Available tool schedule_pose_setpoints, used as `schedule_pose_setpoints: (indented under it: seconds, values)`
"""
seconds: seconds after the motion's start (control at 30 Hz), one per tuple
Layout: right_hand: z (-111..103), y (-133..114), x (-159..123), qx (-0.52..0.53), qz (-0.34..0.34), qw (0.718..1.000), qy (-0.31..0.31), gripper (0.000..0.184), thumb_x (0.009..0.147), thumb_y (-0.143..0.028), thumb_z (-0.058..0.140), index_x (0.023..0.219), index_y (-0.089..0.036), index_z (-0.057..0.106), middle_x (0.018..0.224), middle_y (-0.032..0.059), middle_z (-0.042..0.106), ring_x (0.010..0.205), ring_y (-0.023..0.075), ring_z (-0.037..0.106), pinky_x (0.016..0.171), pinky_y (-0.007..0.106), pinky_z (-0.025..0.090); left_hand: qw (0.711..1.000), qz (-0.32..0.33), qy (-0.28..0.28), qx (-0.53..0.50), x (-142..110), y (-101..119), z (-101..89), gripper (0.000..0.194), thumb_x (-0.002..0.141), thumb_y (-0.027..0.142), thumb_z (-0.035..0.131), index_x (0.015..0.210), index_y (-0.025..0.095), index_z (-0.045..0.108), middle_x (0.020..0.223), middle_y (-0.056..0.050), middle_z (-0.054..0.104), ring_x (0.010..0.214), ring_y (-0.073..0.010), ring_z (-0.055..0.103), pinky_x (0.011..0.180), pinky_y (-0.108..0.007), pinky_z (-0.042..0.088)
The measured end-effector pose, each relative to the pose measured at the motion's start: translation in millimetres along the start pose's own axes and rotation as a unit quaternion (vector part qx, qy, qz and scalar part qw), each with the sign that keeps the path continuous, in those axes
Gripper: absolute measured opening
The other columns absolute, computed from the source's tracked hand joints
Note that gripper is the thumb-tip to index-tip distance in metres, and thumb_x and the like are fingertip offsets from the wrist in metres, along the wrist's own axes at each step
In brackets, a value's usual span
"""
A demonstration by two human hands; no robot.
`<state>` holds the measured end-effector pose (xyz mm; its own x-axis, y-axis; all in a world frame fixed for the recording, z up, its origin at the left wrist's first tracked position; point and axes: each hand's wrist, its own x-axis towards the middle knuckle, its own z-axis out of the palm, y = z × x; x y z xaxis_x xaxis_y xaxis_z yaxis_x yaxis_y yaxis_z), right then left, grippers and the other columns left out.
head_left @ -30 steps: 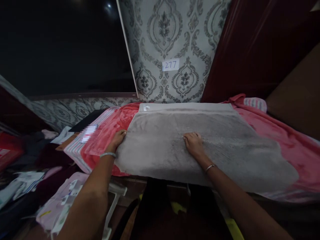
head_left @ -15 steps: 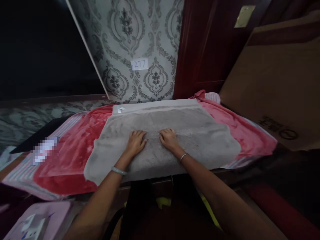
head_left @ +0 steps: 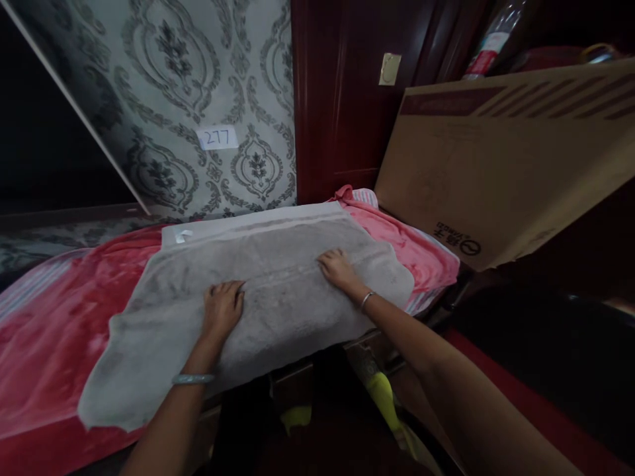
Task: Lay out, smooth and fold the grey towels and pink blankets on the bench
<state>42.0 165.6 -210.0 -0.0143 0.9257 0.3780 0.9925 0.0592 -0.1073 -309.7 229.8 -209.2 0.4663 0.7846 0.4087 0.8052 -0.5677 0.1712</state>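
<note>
A grey plush cloth (head_left: 278, 311) lies spread out, with a white label (head_left: 184, 236) near its far left corner. It rests on a red plush blanket (head_left: 59, 330), which shows on both sides. My left hand (head_left: 222, 307) lies on the left-middle of the grey cloth, palm down, thumb apart from the fingers. On the right-middle part, my right hand (head_left: 338, 270) also rests palm down, its fingers slightly bent on the surface. Both hands look open, and a fairly wide stretch of cloth lies between them.
A large cardboard box (head_left: 496, 165) leans at the right, with a plastic bottle (head_left: 493, 43) behind it. Patterned wallpaper (head_left: 173, 53) bears a paper marked 277 (head_left: 218, 137). A dark screen (head_left: 44, 132) stands at left, a dark red door panel (head_left: 342, 99) at the back.
My hands have moved apart across the grey cloth, the left one leftward and nearer to me. The view has turned to the right, bringing more of the box and a bottle into sight.
</note>
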Motion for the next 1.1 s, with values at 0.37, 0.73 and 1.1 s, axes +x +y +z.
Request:
schedule_pose_setpoints:
  seconds: [0.37,0.73,1.1]
  values:
    - [-21.9,155.8,-56.3,-0.059,0.277,0.952,0.116,0.046,0.094,-0.022,0.048,0.135,-0.012,0.065,0.131,0.0221,0.065,0.118,0.0323,0.058,0.098,0.046,0.046,1.000,0.005,0.016,-0.012,0.5,-4.8,4.1,0.039,0.093,0.028,0.044,0.120,0.022,0.071,0.124,-0.014,0.074,0.118,-0.0335,0.063,0.114,-0.057,0.032]
    - [-12.9,183.4,-46.0,0.099,0.334,0.934,0.079,0.049,0.085,-0.014,0.047,0.127,-0.011,0.073,0.120,0.0164,0.075,0.108,0.0257,0.070,0.096,0.035,0.052,1.000,-0.002,0.011,0.021,0.3,-7.2,3.7,0.039,0.093,0.029,0.042,0.114,0.019,0.072,0.122,-0.015,0.075,0.116,-0.0337,0.065,0.111,-0.056,0.035]
    - [-24.2,194.4,30.5,0.099,0.355,0.929,0.036,0.046,0.090,-0.013,0.049,0.128,-0.019,0.074,0.133,0.0080,0.071,0.123,0.0191,0.065,0.101,0.024,0.049,0.999,0.020,0.043,0.026,-1.6,-16.7,7.1,0.037,0.094,0.031,0.044,0.113,0.019,0.073,0.116,-0.012,0.077,0.112,-0.0319,0.067,0.106,-0.053,0.040]
